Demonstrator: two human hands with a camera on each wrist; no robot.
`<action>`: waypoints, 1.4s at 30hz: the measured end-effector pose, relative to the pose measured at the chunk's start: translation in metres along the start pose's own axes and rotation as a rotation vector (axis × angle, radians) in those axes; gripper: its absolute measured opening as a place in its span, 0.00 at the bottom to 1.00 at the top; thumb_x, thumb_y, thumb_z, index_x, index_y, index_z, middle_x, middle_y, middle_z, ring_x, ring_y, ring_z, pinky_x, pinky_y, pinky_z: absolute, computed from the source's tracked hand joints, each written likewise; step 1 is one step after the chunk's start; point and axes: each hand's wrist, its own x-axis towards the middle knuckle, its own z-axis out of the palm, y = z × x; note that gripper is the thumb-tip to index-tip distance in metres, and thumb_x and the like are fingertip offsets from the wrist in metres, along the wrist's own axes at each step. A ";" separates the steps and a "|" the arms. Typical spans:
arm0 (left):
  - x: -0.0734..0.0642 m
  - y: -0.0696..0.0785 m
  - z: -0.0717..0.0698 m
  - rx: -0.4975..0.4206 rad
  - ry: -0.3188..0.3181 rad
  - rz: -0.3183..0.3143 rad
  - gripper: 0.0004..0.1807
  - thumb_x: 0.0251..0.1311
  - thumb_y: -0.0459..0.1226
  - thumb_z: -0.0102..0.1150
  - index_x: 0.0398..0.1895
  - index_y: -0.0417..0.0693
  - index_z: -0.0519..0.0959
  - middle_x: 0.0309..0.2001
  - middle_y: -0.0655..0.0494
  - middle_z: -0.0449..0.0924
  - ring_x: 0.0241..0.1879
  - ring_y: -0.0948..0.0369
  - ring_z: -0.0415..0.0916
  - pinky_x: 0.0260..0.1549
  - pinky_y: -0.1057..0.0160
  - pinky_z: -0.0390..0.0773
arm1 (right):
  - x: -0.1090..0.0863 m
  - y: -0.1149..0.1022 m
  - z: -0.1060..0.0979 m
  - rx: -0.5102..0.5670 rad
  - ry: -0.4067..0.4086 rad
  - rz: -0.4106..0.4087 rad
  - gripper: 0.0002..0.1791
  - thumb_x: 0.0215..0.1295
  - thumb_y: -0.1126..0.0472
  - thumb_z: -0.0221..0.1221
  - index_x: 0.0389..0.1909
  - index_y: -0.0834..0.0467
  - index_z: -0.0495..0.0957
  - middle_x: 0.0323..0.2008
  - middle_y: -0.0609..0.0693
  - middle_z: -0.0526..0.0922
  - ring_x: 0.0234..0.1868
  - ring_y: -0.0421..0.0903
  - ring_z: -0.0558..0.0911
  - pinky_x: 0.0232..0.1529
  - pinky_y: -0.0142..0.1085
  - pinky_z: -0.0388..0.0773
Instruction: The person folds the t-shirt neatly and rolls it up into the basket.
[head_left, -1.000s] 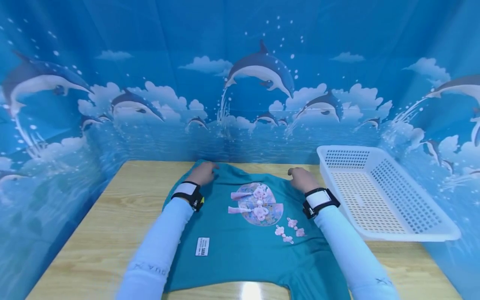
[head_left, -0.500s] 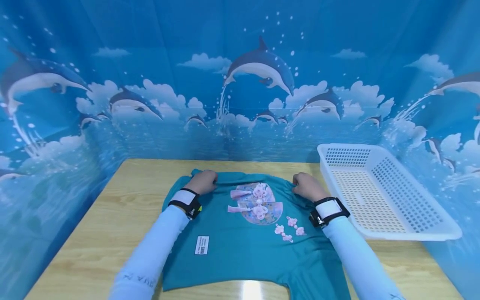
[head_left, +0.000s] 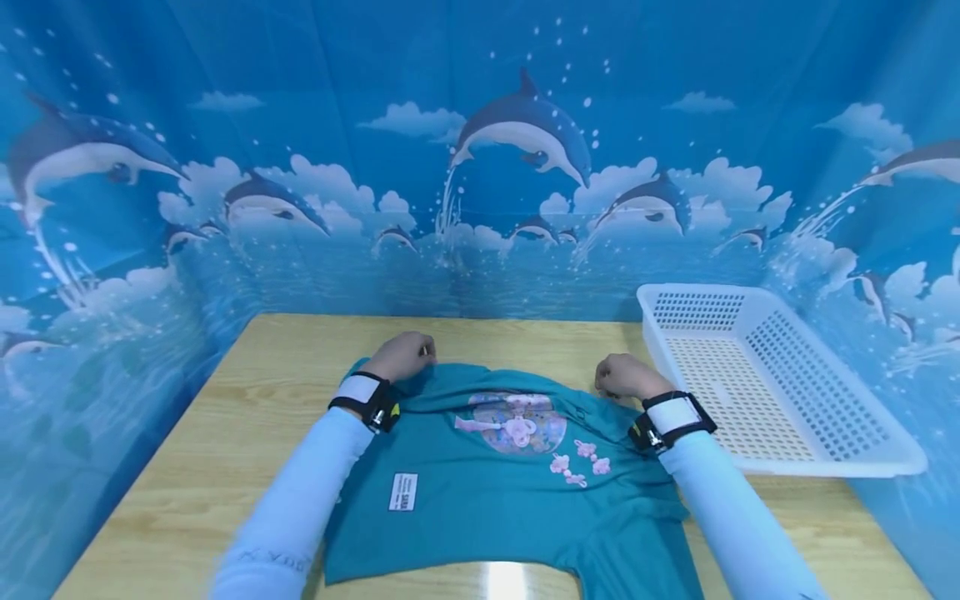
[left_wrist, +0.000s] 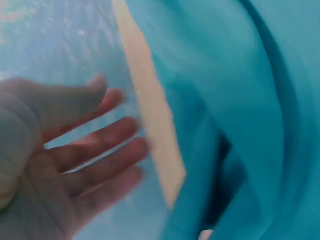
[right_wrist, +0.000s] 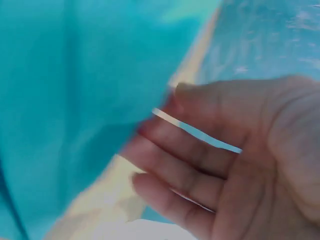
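Note:
A teal garment [head_left: 480, 512] lies spread on the table, its far edge folded over toward the chest. The fold covers the upper part of a round floral patch [head_left: 536, 433] with pink knots. My left hand [head_left: 401, 357] is over the far left corner; in the left wrist view its loosely bent fingers [left_wrist: 102, 167] hold nothing and stand apart from the cloth. At the far right edge is my right hand [head_left: 630, 377]. The right wrist view shows its fingers [right_wrist: 175, 165] loosely bent, tips beside the cloth's edge; whether they touch it is blurred.
A white perforated basket [head_left: 885, 454] stands on the right, close to my right hand. Wooden table [head_left: 217, 467] shows around the garment. A blue dolphin-print curtain [head_left: 337, 275] hangs behind and on both sides.
The garment's far edge has come toward me and folded over the top of the round patch. Both hands gripped that edge half a second ago and have let go; the right hand moved outward.

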 end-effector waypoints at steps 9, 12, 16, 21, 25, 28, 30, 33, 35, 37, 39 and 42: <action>0.019 -0.017 0.024 0.102 0.038 0.000 0.01 0.61 0.32 0.57 0.35 0.43 0.78 0.35 0.48 0.76 0.33 0.54 0.72 0.32 0.57 0.71 | 0.009 0.004 0.018 0.071 -0.104 0.040 0.08 0.63 0.65 0.52 0.33 0.62 0.80 0.29 0.52 0.76 0.29 0.46 0.72 0.30 0.35 0.68; 0.020 -0.020 0.026 0.094 0.079 0.010 0.05 0.64 0.32 0.54 0.29 0.45 0.75 0.29 0.51 0.72 0.29 0.57 0.67 0.31 0.58 0.67 | 0.006 0.003 0.017 0.095 -0.104 0.027 0.12 0.66 0.60 0.52 0.38 0.63 0.80 0.34 0.53 0.79 0.33 0.47 0.75 0.32 0.37 0.71; 0.018 -0.023 0.024 0.061 0.114 0.008 0.06 0.67 0.33 0.51 0.30 0.45 0.72 0.27 0.51 0.70 0.27 0.57 0.65 0.30 0.58 0.65 | 0.005 0.005 0.019 0.181 -0.163 -0.020 0.19 0.63 0.48 0.58 0.35 0.62 0.79 0.30 0.50 0.76 0.30 0.45 0.72 0.32 0.37 0.68; 0.017 -0.021 0.019 0.008 0.155 0.017 0.05 0.68 0.34 0.49 0.33 0.45 0.69 0.29 0.50 0.70 0.27 0.56 0.65 0.30 0.57 0.65 | 0.008 0.004 0.021 0.211 -0.149 -0.049 0.14 0.54 0.53 0.65 0.33 0.58 0.77 0.28 0.47 0.74 0.29 0.43 0.70 0.31 0.35 0.65; 0.017 -0.019 0.013 -0.012 0.233 0.037 0.02 0.69 0.33 0.48 0.37 0.44 0.70 0.34 0.48 0.70 0.30 0.55 0.66 0.30 0.57 0.66 | 0.010 0.001 0.019 0.246 -0.028 -0.021 0.10 0.53 0.63 0.61 0.37 0.60 0.79 0.30 0.50 0.78 0.30 0.46 0.73 0.31 0.36 0.68; 0.016 -0.017 0.005 -0.002 0.291 0.042 0.03 0.69 0.34 0.48 0.42 0.44 0.71 0.37 0.48 0.71 0.32 0.55 0.67 0.31 0.57 0.67 | 0.011 -0.002 0.014 0.247 0.053 -0.046 0.04 0.55 0.68 0.56 0.32 0.61 0.77 0.25 0.51 0.75 0.26 0.47 0.70 0.29 0.37 0.66; 0.014 -0.016 -0.003 -0.015 0.328 0.044 0.05 0.69 0.34 0.48 0.44 0.44 0.71 0.40 0.48 0.72 0.34 0.54 0.69 0.33 0.56 0.68 | 0.010 -0.005 0.010 0.214 0.138 -0.080 0.02 0.57 0.69 0.54 0.30 0.61 0.75 0.23 0.52 0.71 0.25 0.47 0.69 0.28 0.37 0.65; 0.010 -0.014 -0.014 -0.047 0.393 0.063 0.05 0.70 0.34 0.47 0.45 0.45 0.71 0.43 0.48 0.71 0.38 0.53 0.69 0.36 0.55 0.69 | 0.008 -0.011 0.004 0.094 0.338 -0.125 0.02 0.60 0.69 0.53 0.31 0.61 0.75 0.26 0.53 0.72 0.27 0.47 0.70 0.29 0.37 0.67; 0.006 -0.013 -0.021 -0.069 0.431 0.081 0.05 0.70 0.34 0.47 0.44 0.45 0.71 0.44 0.48 0.70 0.40 0.53 0.69 0.37 0.55 0.69 | 0.004 -0.017 0.001 -0.001 0.465 -0.148 0.03 0.61 0.69 0.54 0.33 0.62 0.76 0.31 0.55 0.73 0.29 0.49 0.71 0.30 0.39 0.70; 0.002 -0.013 -0.025 -0.078 0.436 0.092 0.04 0.70 0.34 0.46 0.44 0.46 0.71 0.44 0.48 0.70 0.41 0.53 0.68 0.39 0.54 0.69 | -0.001 -0.021 0.001 -0.116 0.545 -0.192 0.04 0.61 0.68 0.56 0.37 0.62 0.77 0.36 0.56 0.75 0.33 0.50 0.73 0.33 0.41 0.72; -0.004 -0.014 -0.027 -0.084 0.387 0.096 0.05 0.69 0.32 0.46 0.44 0.46 0.72 0.44 0.48 0.71 0.42 0.53 0.69 0.39 0.55 0.70 | -0.008 -0.024 0.004 -0.191 0.531 -0.233 0.07 0.60 0.63 0.60 0.38 0.62 0.78 0.38 0.56 0.74 0.34 0.49 0.73 0.35 0.41 0.72; -0.010 -0.016 -0.023 -0.083 0.233 0.095 0.08 0.65 0.28 0.47 0.41 0.44 0.75 0.42 0.49 0.74 0.39 0.54 0.70 0.36 0.57 0.71 | -0.019 -0.025 0.011 -0.104 0.333 -0.238 0.17 0.62 0.49 0.61 0.21 0.56 0.76 0.28 0.52 0.73 0.24 0.46 0.68 0.27 0.39 0.67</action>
